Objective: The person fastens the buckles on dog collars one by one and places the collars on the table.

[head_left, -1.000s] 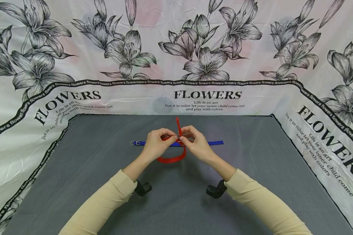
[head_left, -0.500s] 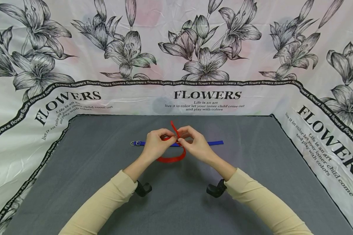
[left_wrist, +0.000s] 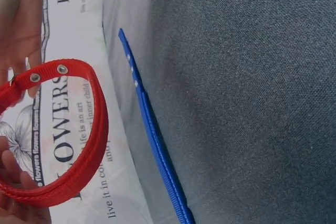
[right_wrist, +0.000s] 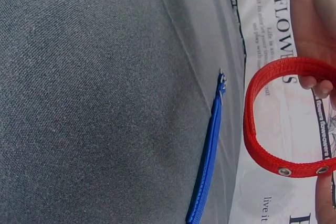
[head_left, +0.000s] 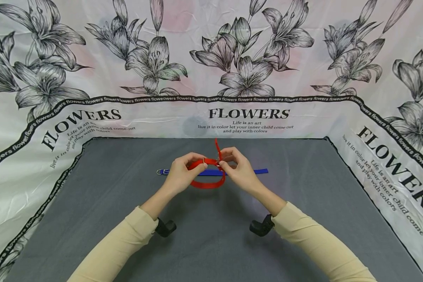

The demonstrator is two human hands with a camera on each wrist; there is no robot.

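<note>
A red pet collar (head_left: 207,185) is looped in the air between both hands. My left hand (head_left: 181,172) pinches its left side beside a metal ring. My right hand (head_left: 240,169) pinches the collar by its metal buckle, with the strap's free end standing up above the fingers. In the left wrist view, the red collar (left_wrist: 100,124) shows metal eyelets close to the buckle. Some fingertips and part of the buckle are hidden. Beneath the hands, a blue pet collar (head_left: 262,171) lies stretched flat; its buckle end is at the left.
A grey cloth (head_left: 211,243) covers the table. White floral sheeting (head_left: 162,117) rises behind it and along both sides. Black wrist devices (head_left: 166,228) are worn below the cuffs.
My hands have moved slightly apart, and the red loop has opened wider with its ring now in view. The strap's free end leaned left, then stood up higher. The blue collar has not moved.
</note>
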